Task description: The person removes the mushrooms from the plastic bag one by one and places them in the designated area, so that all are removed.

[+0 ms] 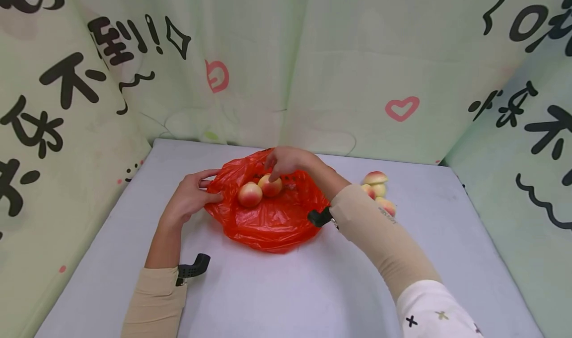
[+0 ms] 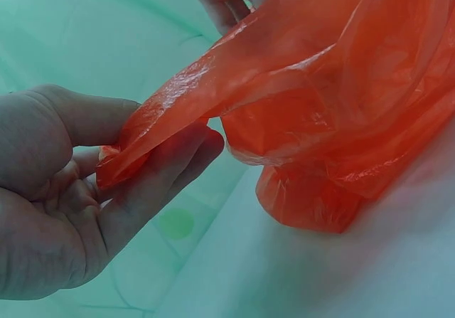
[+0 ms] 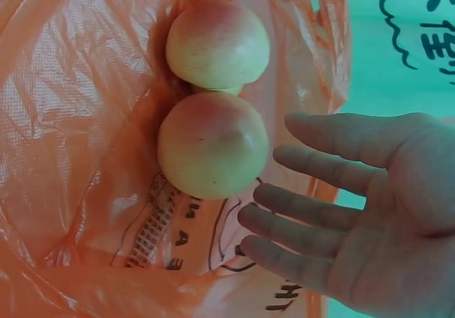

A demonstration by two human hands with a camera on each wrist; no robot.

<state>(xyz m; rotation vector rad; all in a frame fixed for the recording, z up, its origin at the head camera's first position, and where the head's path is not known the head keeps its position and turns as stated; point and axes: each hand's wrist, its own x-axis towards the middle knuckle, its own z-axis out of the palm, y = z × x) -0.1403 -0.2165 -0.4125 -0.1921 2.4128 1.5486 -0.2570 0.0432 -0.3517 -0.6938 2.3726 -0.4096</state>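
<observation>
A red plastic bag (image 1: pixel 279 226) lies spread on the table, with two mushroom-like pieces on it. One round red-and-yellow cap (image 1: pixel 250 195) sits beside another rounded cap (image 1: pixel 270 186); in the right wrist view a pale stem shows beneath the upper cap (image 3: pixel 218 44). My left hand (image 1: pixel 191 197) pinches the bag's left edge between thumb and fingers, as the left wrist view shows with the bag's folded rim (image 2: pixel 153 136). Over the far side of the bag, my right hand (image 1: pixel 288 160) is beside the nearer cap (image 3: pixel 213 147), fingers extended and apart from it.
More mushroom-like pieces (image 1: pixel 379 189) are grouped on the white table (image 1: pixel 429 238) right of the bag, partly hidden by my right forearm. Patterned curtains (image 1: pixel 339 70) enclose the back and sides of the table.
</observation>
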